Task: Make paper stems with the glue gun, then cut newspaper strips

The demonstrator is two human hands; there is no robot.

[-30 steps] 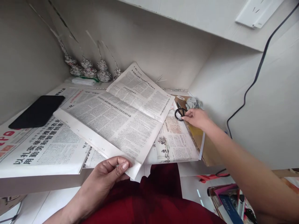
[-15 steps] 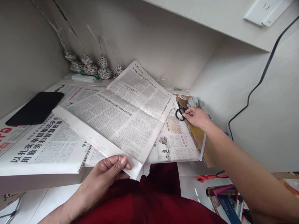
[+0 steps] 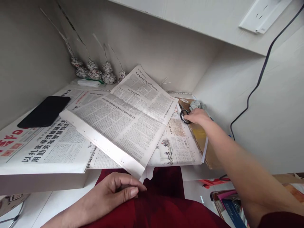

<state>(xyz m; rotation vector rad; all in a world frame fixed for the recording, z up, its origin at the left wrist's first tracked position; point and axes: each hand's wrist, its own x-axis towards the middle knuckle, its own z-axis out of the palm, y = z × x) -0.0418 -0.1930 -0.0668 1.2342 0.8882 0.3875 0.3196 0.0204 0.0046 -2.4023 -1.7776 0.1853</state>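
A folded newspaper sheet (image 3: 123, 117) lies aslant over other newspapers, its near corner jutting past the table's front edge. Just below that corner, above the dark red clothing on my lap, is my left hand (image 3: 118, 191). It holds nothing; its thumb and forefinger are loosely apart, while the other fingers are mostly hidden. At the right, my right hand (image 3: 198, 116) has its fingers closed on the black handle loops of a pair of scissors (image 3: 183, 116). The scissors lie at the edge of a brown cardboard piece (image 3: 201, 136), with their blades partly hidden.
Several gourd-shaped woven paper pieces (image 3: 109, 74) stand along the back wall. A black phone-like slab (image 3: 45, 111) rests on the left newspapers (image 3: 57, 145). A grey crumpled thing (image 3: 195, 104) sits beyond my right hand. A dark cable (image 3: 256, 82) hangs at the right, under a wall socket (image 3: 263, 15).
My left hand has let go of the newspaper's near corner and drawn down towards my lap. My right hand stays at the scissors, its fingers further over the handles. The view has shifted slightly.
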